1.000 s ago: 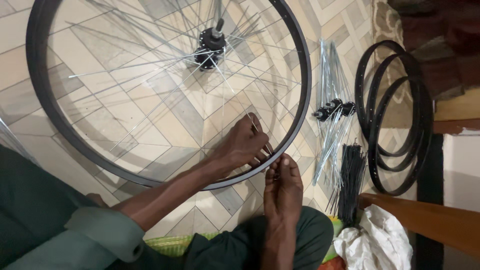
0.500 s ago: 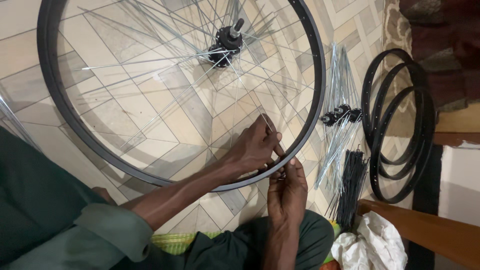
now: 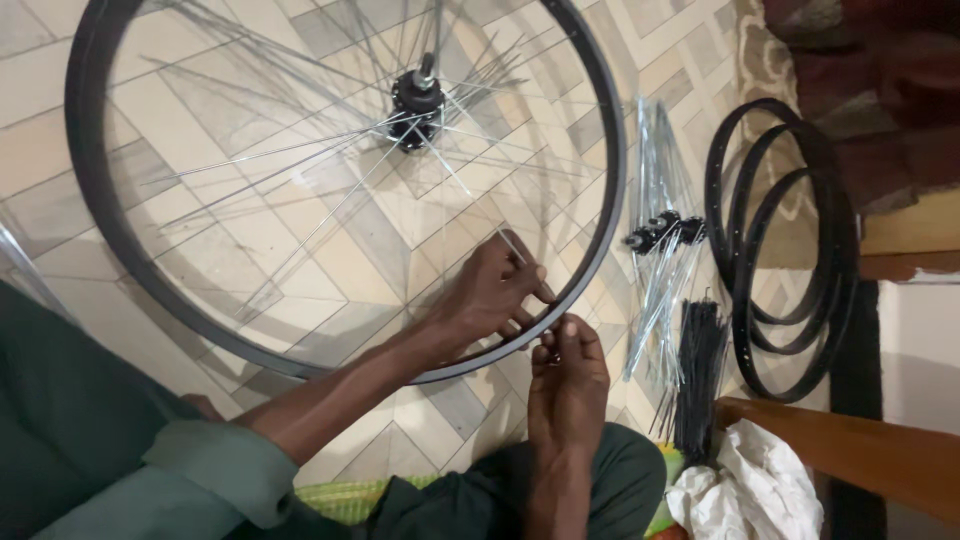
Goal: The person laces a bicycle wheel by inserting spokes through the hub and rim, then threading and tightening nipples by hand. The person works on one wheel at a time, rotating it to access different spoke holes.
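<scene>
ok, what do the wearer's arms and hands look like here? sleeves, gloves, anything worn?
Both hands are bare: no gloves, rings or watch visible on the left hand or the right hand. The left arm wears a dark green sleeve pushed up to about the elbow, forearm uncovered. No sleeve shows on the right forearm.

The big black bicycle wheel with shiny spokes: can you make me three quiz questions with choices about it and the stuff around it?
1. Where do the loose silver spokes lie?
A. right of the big black bicycle wheel
B. inside it
C. on the wooden board

2. What colour are the spare bare rims on the tiled floor?
A. white
B. black
C. red

3. What is the left hand doing?
A. resting flat on the floor
B. pinching a thin silver spoke by the wheel's rim
C. holding the white cloth

Answers: 1 A, the bundle lies between the wheel and the spare rims. 2 B, both hoops are dark black. 3 B, its fingers close on the spoke, with the right hand just outside the rim.
</scene>
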